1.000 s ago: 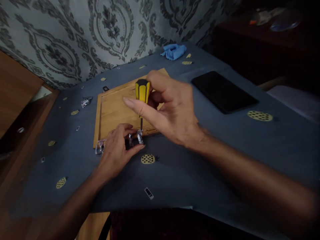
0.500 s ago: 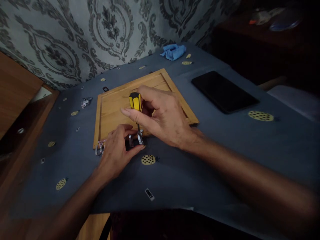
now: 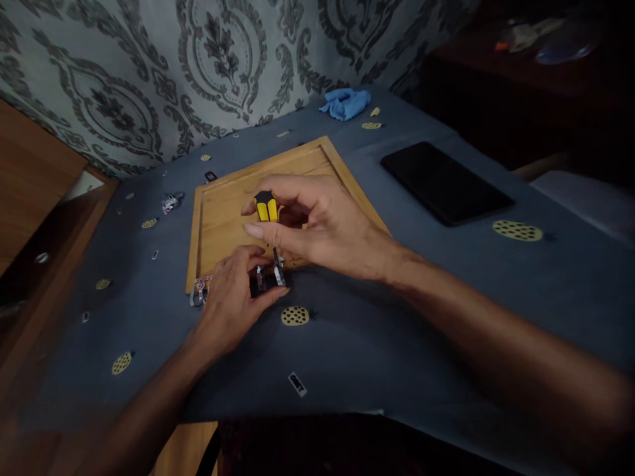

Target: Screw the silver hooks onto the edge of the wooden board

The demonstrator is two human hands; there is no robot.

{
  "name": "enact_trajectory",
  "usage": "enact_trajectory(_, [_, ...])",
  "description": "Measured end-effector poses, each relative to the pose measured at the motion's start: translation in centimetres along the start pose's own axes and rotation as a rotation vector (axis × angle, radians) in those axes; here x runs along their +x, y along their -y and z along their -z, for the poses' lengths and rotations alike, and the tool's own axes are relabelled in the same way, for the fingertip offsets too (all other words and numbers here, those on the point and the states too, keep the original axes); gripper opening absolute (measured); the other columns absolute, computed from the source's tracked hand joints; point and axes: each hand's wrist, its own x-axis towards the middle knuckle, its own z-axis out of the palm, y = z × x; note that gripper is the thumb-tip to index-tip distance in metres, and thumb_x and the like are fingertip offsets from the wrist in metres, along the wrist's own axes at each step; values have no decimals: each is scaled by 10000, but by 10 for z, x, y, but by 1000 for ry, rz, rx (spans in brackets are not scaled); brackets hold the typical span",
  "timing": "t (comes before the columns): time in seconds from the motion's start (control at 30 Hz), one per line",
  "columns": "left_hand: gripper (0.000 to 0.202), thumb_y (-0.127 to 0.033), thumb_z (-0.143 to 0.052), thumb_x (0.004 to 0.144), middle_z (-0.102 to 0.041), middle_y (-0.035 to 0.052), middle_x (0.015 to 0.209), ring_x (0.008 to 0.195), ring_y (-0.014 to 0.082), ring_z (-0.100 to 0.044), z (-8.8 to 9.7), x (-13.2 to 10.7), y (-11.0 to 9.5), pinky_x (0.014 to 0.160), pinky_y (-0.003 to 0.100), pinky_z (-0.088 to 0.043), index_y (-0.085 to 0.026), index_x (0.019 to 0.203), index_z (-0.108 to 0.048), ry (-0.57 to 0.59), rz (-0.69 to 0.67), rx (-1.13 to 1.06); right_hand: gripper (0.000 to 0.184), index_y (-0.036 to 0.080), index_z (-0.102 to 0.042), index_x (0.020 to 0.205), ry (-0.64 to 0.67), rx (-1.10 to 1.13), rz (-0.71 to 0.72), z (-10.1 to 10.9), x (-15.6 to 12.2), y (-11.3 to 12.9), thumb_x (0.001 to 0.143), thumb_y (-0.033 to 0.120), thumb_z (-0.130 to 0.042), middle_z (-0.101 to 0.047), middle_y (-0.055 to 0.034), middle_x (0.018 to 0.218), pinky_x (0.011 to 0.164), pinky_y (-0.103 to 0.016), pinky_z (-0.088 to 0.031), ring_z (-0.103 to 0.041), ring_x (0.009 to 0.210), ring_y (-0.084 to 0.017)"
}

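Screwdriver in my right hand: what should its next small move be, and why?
I'd probably check that the screwdriver is seated before turning it. Your right hand points its shaft down at the metal fitting by the wooden board's near edge, but I can't make out where the tip meets it, and your left hand's thumb is close by.

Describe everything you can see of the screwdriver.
The screwdriver has a yellow handle with dark stripes and a black end, plastic by its look, and a thin dark shaft, seemingly metal. It stands nearly upright, handle up, held between thumb and fingers of the right hand. Its shaft points down to a metal piece at the near edge of the wooden panel; its tip is unclear.
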Motion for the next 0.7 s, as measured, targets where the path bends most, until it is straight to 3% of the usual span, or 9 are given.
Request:
enact_trajectory(0.17, [417,-353,-790,776,-685,48,1110,1019,289,-664,0,1,0,913,491,-501,-239,1065,-511,11,3,-10,189,184,-557,712,203,167,-134,9,2,9,887,182,-629,-576,36,705,557,-220,-447,-530,618,-78])
enact_trajectory(0.23, [413,-343,-789,778,-690,44,1092,1013,292,-668,0,1,0,910,496,-504,-241,1061,-505,13,8,-20,232,189,-532,681,226,168,-128,9,2,9,881,205,-649,-560,47,664,551,-220,-446,-527,599,-77])
enact_trajectory(0.47, [403,-390,-778,780,-688,50,1033,1006,314,-663,-3,-2,5,875,501,-527,-237,1062,-536,-36,-12,43,421,206,-393,646,-148,-236,66,-12,-6,-1,831,342,-745,-403,78,603,546,-238,-339,-383,577,-75])
enact_trajectory(0.63, [421,-414,-762,793,-691,47,1068,1020,298,-667,-2,-1,2,888,481,-533,-236,1097,-532,-30,-5,38,425,226,-367,654,-305,-284,186,-16,-11,6,864,349,-715,-400,66,620,580,-273,-374,-376,563,-90])
enact_trajectory(0.7, [419,-411,-759,800,-691,49,1112,1054,300,-664,0,0,0,914,496,-522,-244,1102,-523,-5,8,10,410,233,-384,663,-388,-298,167,-13,-10,10,861,371,-716,-415,49,636,577,-289,-381,-385,571,-105])
